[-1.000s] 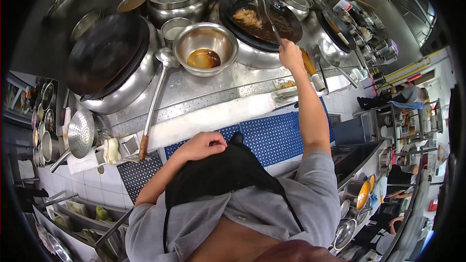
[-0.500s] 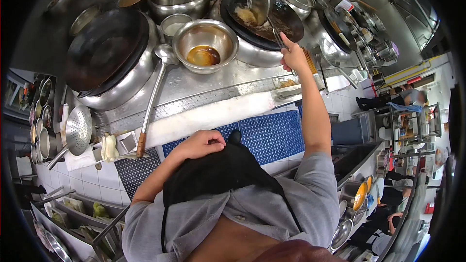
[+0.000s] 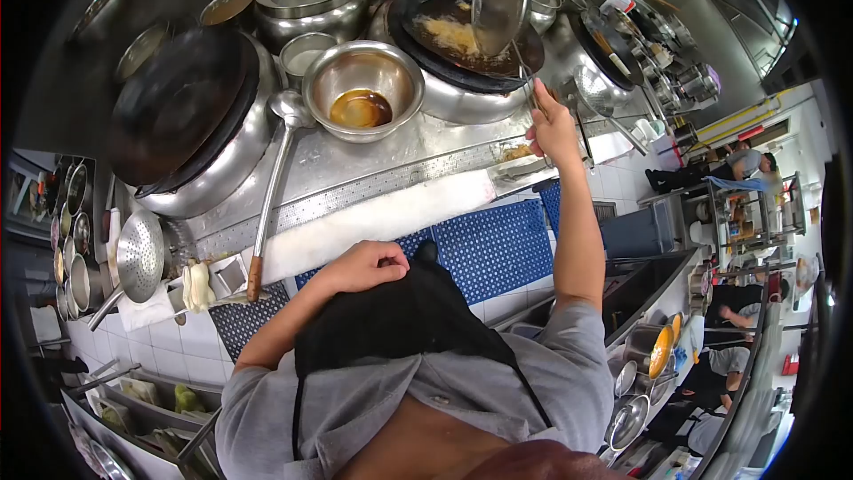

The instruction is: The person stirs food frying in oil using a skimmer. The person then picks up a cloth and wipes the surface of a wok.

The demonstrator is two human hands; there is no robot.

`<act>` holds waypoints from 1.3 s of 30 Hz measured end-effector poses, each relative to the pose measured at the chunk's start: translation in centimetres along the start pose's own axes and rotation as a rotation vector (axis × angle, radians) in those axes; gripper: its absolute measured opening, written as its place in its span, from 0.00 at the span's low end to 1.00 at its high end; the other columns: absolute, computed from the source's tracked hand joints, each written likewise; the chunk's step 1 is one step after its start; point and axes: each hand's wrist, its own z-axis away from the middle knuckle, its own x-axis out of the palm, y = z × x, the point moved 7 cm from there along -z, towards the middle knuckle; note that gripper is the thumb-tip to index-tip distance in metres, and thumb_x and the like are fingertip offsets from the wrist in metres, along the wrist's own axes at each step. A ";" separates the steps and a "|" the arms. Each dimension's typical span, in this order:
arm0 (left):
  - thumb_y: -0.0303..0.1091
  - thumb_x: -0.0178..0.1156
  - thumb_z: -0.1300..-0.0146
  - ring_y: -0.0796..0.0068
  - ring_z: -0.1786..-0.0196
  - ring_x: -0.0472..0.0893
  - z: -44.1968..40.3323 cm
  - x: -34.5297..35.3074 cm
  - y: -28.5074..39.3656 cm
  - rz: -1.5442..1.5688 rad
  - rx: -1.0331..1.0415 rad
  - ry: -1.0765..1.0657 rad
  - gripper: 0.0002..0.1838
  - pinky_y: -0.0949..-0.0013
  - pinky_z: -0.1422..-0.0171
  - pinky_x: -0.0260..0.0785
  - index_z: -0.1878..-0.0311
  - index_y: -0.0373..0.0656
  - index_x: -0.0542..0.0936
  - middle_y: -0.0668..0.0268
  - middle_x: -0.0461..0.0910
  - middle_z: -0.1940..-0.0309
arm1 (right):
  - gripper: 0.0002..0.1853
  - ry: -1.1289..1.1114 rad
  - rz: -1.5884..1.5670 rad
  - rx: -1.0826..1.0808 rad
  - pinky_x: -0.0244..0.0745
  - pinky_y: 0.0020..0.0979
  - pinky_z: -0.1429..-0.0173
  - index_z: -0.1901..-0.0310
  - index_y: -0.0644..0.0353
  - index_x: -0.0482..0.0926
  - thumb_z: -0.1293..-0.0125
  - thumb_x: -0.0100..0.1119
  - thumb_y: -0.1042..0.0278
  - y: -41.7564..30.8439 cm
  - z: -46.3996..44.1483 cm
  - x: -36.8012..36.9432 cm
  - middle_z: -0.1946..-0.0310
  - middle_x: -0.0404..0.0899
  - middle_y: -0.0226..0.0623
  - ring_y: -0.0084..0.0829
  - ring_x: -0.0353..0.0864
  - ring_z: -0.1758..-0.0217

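Note:
My right hand is closed around the handle of a round wire-mesh strainer. The strainer is tilted steeply over a dark wok at the back of the range. Pale golden food pieces lie in the dark liquid inside the wok, beside the strainer's lower rim. My left hand rests against the black apron at my waist, its fingers curled with nothing visible in them. Nearer me than the wok stands a steel bowl with a little brown liquid at the bottom.
A larger dark wok sits on the left burner. A long-handled ladle lies across the steel counter and a folded white towel. At left hangs a perforated skimmer. Steel pots line the back; other people are at right.
The strainer and my right hand have shifted to the right and slightly down. More of the golden food shows in the wok. My left hand stays by the apron; the view has shifted a little.

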 end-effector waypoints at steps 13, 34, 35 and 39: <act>0.33 0.65 0.30 0.82 0.57 0.80 1.6 -0.2 -0.1 0.002 -0.018 0.102 0.09 0.73 0.50 0.73 0.52 0.39 0.85 0.68 0.86 0.60 | 0.33 -0.008 0.040 0.065 0.75 0.35 0.79 0.23 0.39 0.66 0.29 0.50 0.76 -1.2 -11.6 6.6 0.81 0.81 0.43 0.30 0.79 0.85; 0.35 0.64 0.30 0.81 0.56 0.80 0.2 1.0 -0.5 0.051 0.010 0.008 0.11 0.72 0.49 0.73 0.52 0.38 0.85 0.68 0.85 0.60 | 0.33 -0.135 -0.216 0.111 0.68 0.28 0.83 0.19 0.46 0.57 0.23 0.46 0.76 0.1 0.0 6.3 0.81 0.78 0.35 0.23 0.73 0.86; 0.35 0.64 0.30 0.81 0.56 0.80 0.2 1.0 -0.5 0.044 -0.003 0.006 0.11 0.73 0.49 0.73 0.52 0.38 0.85 0.68 0.85 0.60 | 0.33 -0.117 -0.210 0.106 0.68 0.28 0.83 0.20 0.46 0.58 0.24 0.46 0.76 0.1 0.3 6.0 0.81 0.78 0.35 0.23 0.72 0.86; 0.35 0.64 0.30 0.82 0.57 0.80 0.4 0.9 -0.6 0.037 -0.006 0.017 0.11 0.73 0.50 0.72 0.51 0.38 0.85 0.68 0.85 0.60 | 0.33 -0.025 -0.126 0.047 0.72 0.32 0.81 0.21 0.45 0.61 0.26 0.47 0.77 0.1 -0.1 4.8 0.81 0.79 0.37 0.26 0.75 0.86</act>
